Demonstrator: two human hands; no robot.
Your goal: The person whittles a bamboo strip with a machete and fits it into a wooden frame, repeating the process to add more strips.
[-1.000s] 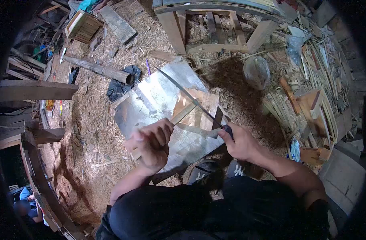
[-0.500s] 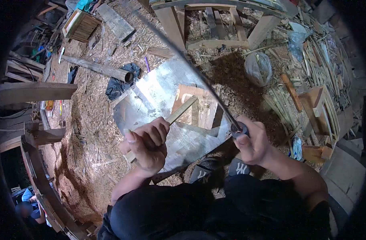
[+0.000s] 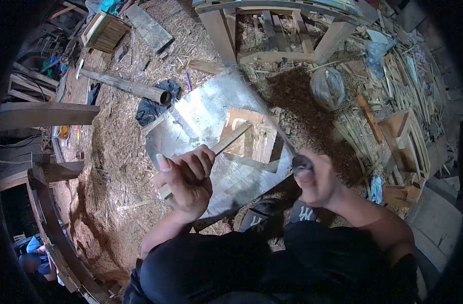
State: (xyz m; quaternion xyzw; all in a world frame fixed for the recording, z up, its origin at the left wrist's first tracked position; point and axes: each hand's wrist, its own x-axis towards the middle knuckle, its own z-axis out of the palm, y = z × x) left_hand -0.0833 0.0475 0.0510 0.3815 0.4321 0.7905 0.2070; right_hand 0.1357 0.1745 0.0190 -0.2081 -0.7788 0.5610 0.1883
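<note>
My left hand (image 3: 188, 180) is wrapped round a narrow wooden strip (image 3: 232, 138), which slants up to the right. The fingers of my right hand (image 3: 315, 177) close on the dark handle (image 3: 301, 163) of a long thin blade or rod, blurred by motion, that reaches up and left. Below the strip's far end, a square wooden piece (image 3: 267, 139) with a pale pattern lies on a worn grey board (image 3: 191, 126) on the floor.
Shavings cover the floor (image 3: 115, 167). A wooden frame (image 3: 277, 57) stands ahead, with a plastic bag (image 3: 327, 88) and thin sticks (image 3: 408, 76) to the right. A log (image 3: 125, 86) lies left. Another person (image 3: 36, 261) is at lower left.
The long tool has blurred and swung a little, its upper end shifting right and down. My right hand has turned slightly with it; my left hand holds nearly the same place.
</note>
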